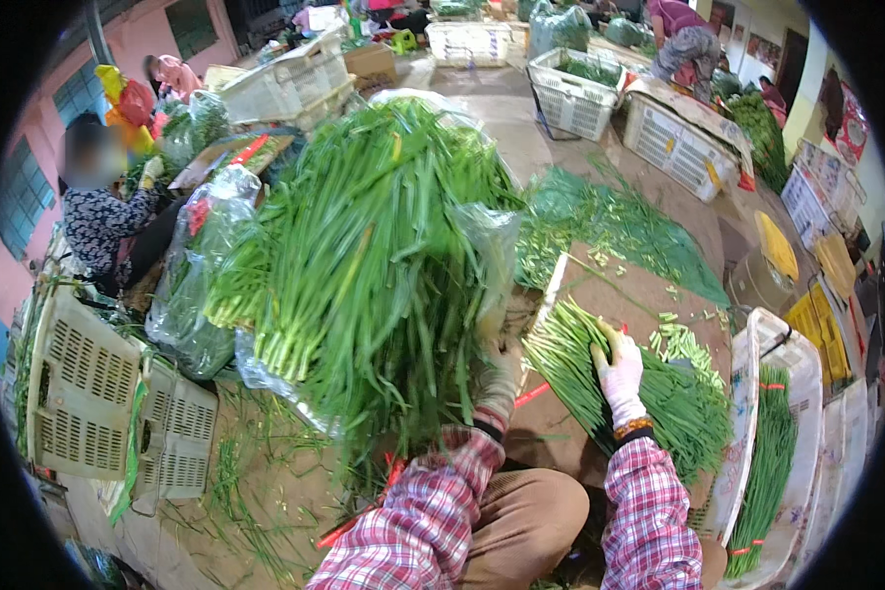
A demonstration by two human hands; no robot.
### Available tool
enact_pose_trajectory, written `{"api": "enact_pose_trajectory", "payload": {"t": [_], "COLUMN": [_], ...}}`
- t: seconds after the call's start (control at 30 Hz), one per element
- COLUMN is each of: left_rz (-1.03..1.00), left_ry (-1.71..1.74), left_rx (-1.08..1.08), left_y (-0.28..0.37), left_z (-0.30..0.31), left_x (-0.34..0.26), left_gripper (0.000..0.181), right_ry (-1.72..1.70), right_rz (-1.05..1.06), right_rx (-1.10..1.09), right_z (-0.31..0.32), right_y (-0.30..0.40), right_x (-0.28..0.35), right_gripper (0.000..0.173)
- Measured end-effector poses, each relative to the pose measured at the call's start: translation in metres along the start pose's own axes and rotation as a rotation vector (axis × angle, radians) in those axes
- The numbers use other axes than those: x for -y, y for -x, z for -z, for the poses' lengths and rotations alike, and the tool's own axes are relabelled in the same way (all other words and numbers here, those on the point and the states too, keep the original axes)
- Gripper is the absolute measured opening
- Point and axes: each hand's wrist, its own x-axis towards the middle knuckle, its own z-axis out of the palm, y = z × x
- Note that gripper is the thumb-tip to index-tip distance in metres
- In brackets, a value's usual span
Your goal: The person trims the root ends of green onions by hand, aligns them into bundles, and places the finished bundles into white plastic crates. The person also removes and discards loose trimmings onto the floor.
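My right hand (621, 369), in a pale glove, is closed over a bunch of long green stalks (667, 398), probably garlic chives, lying on a brown board (553, 435). The pale stem ends of the bunch point up and left. My left hand (498, 376), gloved and blurred, is at the board's left edge beside a large heap of leafy greens (369, 258). Its fingers are partly hidden by leaves and a clear plastic bag (490, 243). A red strip (532, 394) lies on the board between my hands. Short cut stem pieces (682, 345) lie beyond the bunch.
To the right, a white crate (804, 435) holds a long bundle of greens (763, 472) tied with red bands. White crates (81, 369) stand at left, near a seated person (110, 221). Trimmings cover a green sheet (634, 236) ahead. Another person (682, 44) bends over farther back.
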Motion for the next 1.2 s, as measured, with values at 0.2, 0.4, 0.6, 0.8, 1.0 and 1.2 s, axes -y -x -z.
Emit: {"api": "enact_pose_trajectory", "payload": {"t": [0.2, 0.4, 0.6, 0.8, 1.0, 1.2], "left_rz": [-0.132, 0.083, -0.093, -0.367, -0.374, -0.372], "left_ry": [-0.086, -0.009, 0.059, -0.258, -0.518, -0.171], "left_rx": [0.606, 1.221, -0.140, -0.500, -0.349, -0.331], "left_y": [0.126, 0.125, 0.064, -0.021, -0.043, -0.056], "left_z": [0.144, 0.389, 0.453, 0.430, 0.428, 0.436], "left_x": [-0.076, -0.162, -0.146, -0.062, -0.059, -0.039], "left_gripper": [0.025, 0.035, 0.016, 0.042, 0.027, 0.033], "right_ry": [0.089, -0.047, -0.238, 0.297, 0.425, 0.341], "right_rz": [0.021, 0.174, 0.910, 1.259, 1.347, 1.312], "right_rx": [0.117, -0.086, 0.291, 0.370, 0.569, 0.588], "right_z": [0.031, 0.080, 0.129, -0.005, -0.039, -0.041], "right_y": [-0.007, -0.058, -0.116, -0.127, -0.129, -0.120], "right_x": [0.021, 0.084, 0.386, 0.454, 0.473, 0.469], "right_gripper": [0.064, 0.060, 0.067, 0.088, 0.096, 0.081]}}
